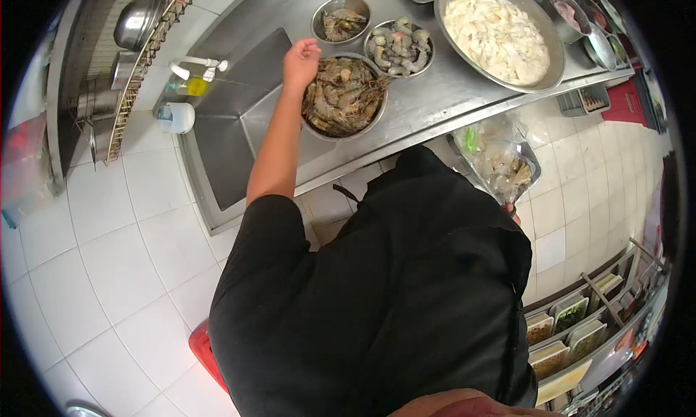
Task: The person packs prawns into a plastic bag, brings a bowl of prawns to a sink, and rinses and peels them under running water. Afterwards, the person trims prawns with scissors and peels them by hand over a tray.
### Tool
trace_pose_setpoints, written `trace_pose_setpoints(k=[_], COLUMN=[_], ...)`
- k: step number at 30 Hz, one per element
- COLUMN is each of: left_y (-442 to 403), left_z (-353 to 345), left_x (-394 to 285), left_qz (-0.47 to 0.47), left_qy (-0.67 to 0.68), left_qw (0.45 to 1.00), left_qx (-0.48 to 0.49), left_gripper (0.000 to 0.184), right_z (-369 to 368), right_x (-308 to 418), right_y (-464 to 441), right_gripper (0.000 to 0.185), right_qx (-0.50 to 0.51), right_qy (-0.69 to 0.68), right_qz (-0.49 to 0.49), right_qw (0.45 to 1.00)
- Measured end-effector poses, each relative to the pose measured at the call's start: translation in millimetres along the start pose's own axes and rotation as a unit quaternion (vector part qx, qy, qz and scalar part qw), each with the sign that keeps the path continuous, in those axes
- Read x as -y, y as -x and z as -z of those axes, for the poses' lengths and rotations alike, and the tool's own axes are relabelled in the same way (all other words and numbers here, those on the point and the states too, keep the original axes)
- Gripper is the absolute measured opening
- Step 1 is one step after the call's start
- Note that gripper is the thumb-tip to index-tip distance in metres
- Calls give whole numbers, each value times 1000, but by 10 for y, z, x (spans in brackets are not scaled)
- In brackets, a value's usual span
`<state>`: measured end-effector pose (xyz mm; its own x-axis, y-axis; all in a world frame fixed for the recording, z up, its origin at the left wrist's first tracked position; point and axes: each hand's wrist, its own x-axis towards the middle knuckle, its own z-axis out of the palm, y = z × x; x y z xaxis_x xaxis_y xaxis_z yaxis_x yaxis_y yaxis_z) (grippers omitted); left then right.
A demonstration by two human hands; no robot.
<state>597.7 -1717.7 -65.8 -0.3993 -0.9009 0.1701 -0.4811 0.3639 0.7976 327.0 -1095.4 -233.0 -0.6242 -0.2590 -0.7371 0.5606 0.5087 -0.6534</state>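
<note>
My left hand (pixel 302 60) is closed, its fingers curled, over the rim of a large bowl of unpeeled shrimp (pixel 341 98); what it holds, if anything, is hidden. Just beyond it sits a smaller metal bowl (pixel 341 22) with a few shrimp. To the right of that, another bowl holds grey peeled shrimp (pixel 399 48). Only a small part of my right hand (pixel 512 212) shows, beside the lower end of a dark bin with clear plastic bags (pixel 500 159); my body hides the rest, so its grip is unclear.
A steel sink basin (pixel 225 149) lies left of the bowls, with a white tap (pixel 206 67) at the wall. A wide basin of pale food pieces (pixel 496 36) stands on the counter. A wire rack (pixel 138 83) hangs at left; shelves of containers (pixel 573 330) stand lower right.
</note>
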Motion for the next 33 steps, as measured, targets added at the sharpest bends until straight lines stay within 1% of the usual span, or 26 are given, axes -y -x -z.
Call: trace_pose_setpoints(k=[2, 3, 5, 6, 7, 8, 10, 11, 14, 15, 16, 18, 20, 21, 22, 24, 25, 27, 28, 29, 30, 31, 32, 33], left_y=[217, 314, 440, 499, 541, 568, 623, 624, 607, 594, 582, 579, 530, 495, 459, 382, 326, 199, 151, 160, 172, 192, 228, 267], left_z=[64, 112, 128, 117, 92, 62, 21, 14, -8, -20, -22, -5, -5, 3, 15, 60, 98, 199, 232, 274, 302, 336, 375, 401], left_x=[-46, -98, -178, -189, -185, -190, -207, -220, -254, -226, -199, -187, -176, -135, -88, -5, 43, 220, 258, 169, 79, -26, -152, -277], left_qz=[-46, -81, -116, -133, -83, -108, -158, -154, -149, -153, -158, -157, -147, -136, -125, -53, -17, 2, 12, 50, 61, 72, 84, 90], left_qy=[-42, -84, -125, -145, -181, -201, -242, -253, -283, -293, -304, -281, -260, -251, -242, -145, -96, 3, 53, 89, 129, 169, 209, 221], left_qw=[997, 990, 980, 973, 968, 964, 952, 949, 942, 938, 934, 943, 953, 957, 962, 988, 995, 1000, 999, 995, 990, 983, 974, 971], left_qx=[48, 74, 104, 120, 154, 137, 105, 105, 103, 101, 99, 80, 57, 43, 29, 16, 9, 7, 8, 8, 8, 8, 7, 8], left_gripper=[29, 30, 31, 31, 32, 33, 36, 37, 39, 39, 39, 37, 35, 33, 32, 27, 25, 22, 20, 19, 20, 21, 22, 22], right_z=[-20, -37, -71, -78, -96, -126, -202, -236, -482, -507, -574, -880, -1118, -1199, -1278, -1475, -1558, -1710, -1772, -1826, -1878, -1924, -1947, -1968], right_x=[-8, -5, 24, 35, 60, 95, 207, 263, 613, 499, 626, 1241, 1756, 1900, 1951, 2059, 2135, 2284, 2361, 2442, 2513, 2561, 2583, 2593], right_y=[72, 76, 58, 53, 38, 8, -127, -198, 56, -114, -24, 608, 1043, 1100, 1006, 762, 689, 577, 535, 500, 461, 421, 363, 293], right_gripper=[53, 53, 54, 53, 52, 50, 43, 40, 28, 23, 25, 32, 37, 40, 41, 44, 43, 40, 40, 40, 40, 32, 30, 28], right_qx=[-29, -36, -49, -31, -12, 7, 17, 21, 33, 11, 7, -1, -24, -37, -30, -13, -14, -15, -12, -7, -3, 9, 17, 26], right_qy=[51, 73, 116, 92, 68, 42, 44, 45, 124, 162, 191, 246, 350, 400, 403, 407, 421, 449, 483, 515, 548, 535, 541, 546], right_qz=[-17, -8, 13, 17, 23, 28, 27, 27, 201, 308, 349, 427, 455, 466, 474, 490, 507, 537, 523, 508, 493, 494, 486, 479], right_qw=[998, 997, 992, 995, 997, 999, 999, 998, 971, 937, 917, 870, 818, 788, 782, 770, 752, 713, 702, 690, 676, 685, 686, 686])
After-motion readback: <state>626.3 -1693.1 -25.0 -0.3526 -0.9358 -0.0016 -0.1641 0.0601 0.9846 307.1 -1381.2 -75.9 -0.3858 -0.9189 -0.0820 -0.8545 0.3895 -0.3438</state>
